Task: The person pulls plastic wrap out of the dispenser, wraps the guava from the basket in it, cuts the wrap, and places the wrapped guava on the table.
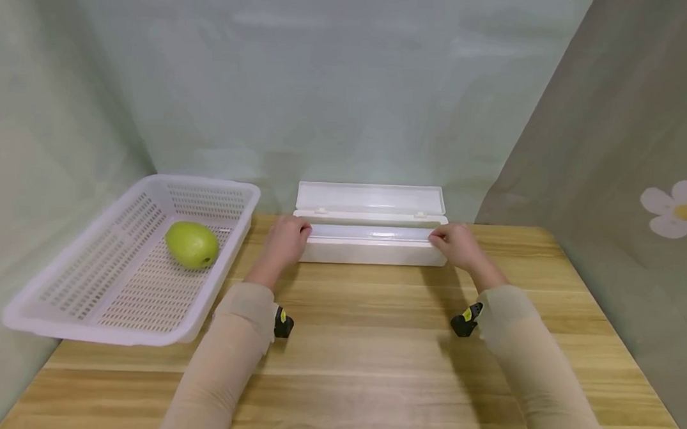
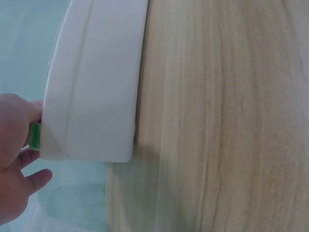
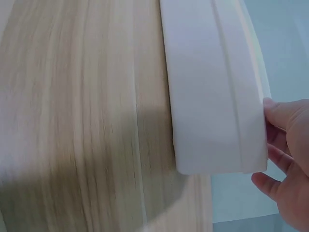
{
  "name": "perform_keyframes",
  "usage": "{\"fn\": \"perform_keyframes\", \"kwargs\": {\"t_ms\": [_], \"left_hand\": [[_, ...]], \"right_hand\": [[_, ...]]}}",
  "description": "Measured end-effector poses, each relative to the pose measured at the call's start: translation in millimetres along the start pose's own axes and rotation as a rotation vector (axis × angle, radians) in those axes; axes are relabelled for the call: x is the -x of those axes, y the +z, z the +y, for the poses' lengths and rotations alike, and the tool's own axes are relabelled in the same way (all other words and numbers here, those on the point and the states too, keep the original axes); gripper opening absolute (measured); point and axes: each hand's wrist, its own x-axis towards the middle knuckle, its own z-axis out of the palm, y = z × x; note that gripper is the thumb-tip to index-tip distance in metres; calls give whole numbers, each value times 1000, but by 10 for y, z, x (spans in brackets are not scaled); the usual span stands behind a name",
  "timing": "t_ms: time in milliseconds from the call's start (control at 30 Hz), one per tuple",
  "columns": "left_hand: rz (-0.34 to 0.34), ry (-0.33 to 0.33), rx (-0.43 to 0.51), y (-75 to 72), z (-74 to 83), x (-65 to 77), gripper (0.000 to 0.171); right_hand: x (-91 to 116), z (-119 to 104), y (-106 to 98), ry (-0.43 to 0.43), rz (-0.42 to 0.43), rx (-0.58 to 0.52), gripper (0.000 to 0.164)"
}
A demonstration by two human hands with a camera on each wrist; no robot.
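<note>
A long white cling film box (image 1: 370, 254) stands at the back of the table, its lid (image 1: 373, 198) raised behind it. Clear, shiny film (image 1: 371, 233) spans the box's opening between the two hands. My left hand (image 1: 287, 237) pinches at the film's left end, at the box's top corner. At the opposite corner my right hand (image 1: 458, 245) pinches with thumb and forefinger. In the left wrist view a small green piece (image 2: 34, 137) shows between the fingers and the box. The box's front wall partly hides the fingertips in both wrist views.
To the left, a white slotted plastic basket (image 1: 96, 333) holds one green fruit (image 1: 191, 244). The wooden table (image 1: 371, 363) meets a pale curtain (image 1: 378, 88) behind the box. Another curtain hangs on the right, with a white flower (image 1: 686, 211) on it.
</note>
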Motion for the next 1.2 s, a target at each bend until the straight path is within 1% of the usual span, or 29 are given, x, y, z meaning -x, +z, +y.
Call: {"fn": "perform_keyframes", "kwargs": {"t_ms": [167, 300, 400, 500, 567, 700, 767, 900, 1133, 1200], "left_hand": [[36, -26, 36, 38, -22, 3, 24], [61, -46, 64, 72, -62, 3, 24], [87, -45, 97, 88, -94, 8, 24], [121, -33, 152, 103, -120, 17, 23], [150, -20, 183, 113, -138, 24, 22], [193, -2, 237, 124, -160, 39, 20], [194, -11, 263, 124, -166, 48, 21], [171, -33, 310, 113, -163, 79, 22], [153, -24, 368, 93, -144, 110, 21], [147, -34, 388, 89, -148, 115, 21]], "right_hand": [[-1, -31, 25, 18, 38, 20, 21], [14, -39, 62, 25, 80, 16, 22], [34, -23, 97, 23, 130, -8, 21], [60, -3, 119, 26, 162, -38, 20], [79, 6, 123, 38, 163, -74, 20], [109, -2, 114, 73, 128, -155, 20], [119, -14, 106, 74, 123, -169, 19], [137, -31, 114, 75, 141, -154, 20], [149, -48, 124, 95, 186, -155, 22], [149, -52, 128, 99, 194, -153, 21]]}}
